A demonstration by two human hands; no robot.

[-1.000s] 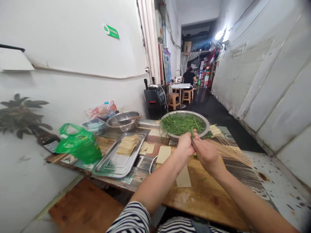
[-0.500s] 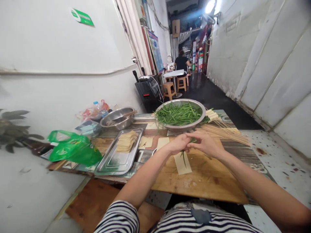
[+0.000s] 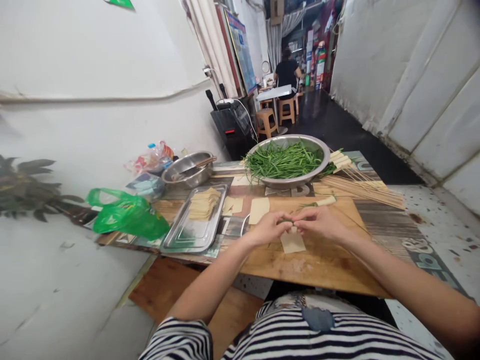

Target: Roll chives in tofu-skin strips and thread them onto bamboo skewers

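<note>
My left hand and my right hand meet at the fingertips above the wooden cutting board. Both are pinched on a small bunch of green chives, mostly covered by the fingers. Just below them a pale tofu sheet lies flat on the board. Another tofu sheet lies at the board's left edge, beside my left hand. Behind my right hand rests a rolled tofu sheet with green ends sticking out. A wide metal bowl full of long chives stands beyond the board.
Left of the board are a metal tray with stacked tofu sheets, a steel bowl with chopsticks, and a green plastic bag. Wooden skewers and finished rolls lie at the right. A person sits farther back.
My fingers have closed in tighter around the chives, whose hanging ends no longer show over the sheet. The camera view has tilted down, and the rolled sheet behind my right hand is now visible.
</note>
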